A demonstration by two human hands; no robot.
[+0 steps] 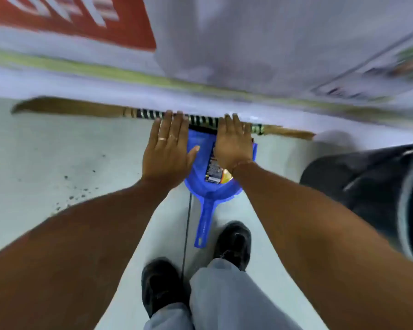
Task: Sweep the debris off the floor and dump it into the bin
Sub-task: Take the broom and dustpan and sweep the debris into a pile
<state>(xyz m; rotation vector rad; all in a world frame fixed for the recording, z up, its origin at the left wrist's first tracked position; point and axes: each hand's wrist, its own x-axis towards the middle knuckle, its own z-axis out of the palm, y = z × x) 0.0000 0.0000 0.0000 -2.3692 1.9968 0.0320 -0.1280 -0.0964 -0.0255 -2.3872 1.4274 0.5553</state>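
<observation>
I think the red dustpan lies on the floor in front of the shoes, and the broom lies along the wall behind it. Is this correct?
Not quite: the dustpan is blue, not red, as the head view shows. The rest holds: it lies on the floor in front of the shoes, and the broom lies along the wall behind it.

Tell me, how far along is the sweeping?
Barely begun. Nothing looks done: dark debris lies scattered on the floor, well left of the dustpan, which holds only its label. Both hands, left and right, are open and reaching toward the broom by the wall. Sweeping, scooping and dumping into the bin all remain.
</observation>
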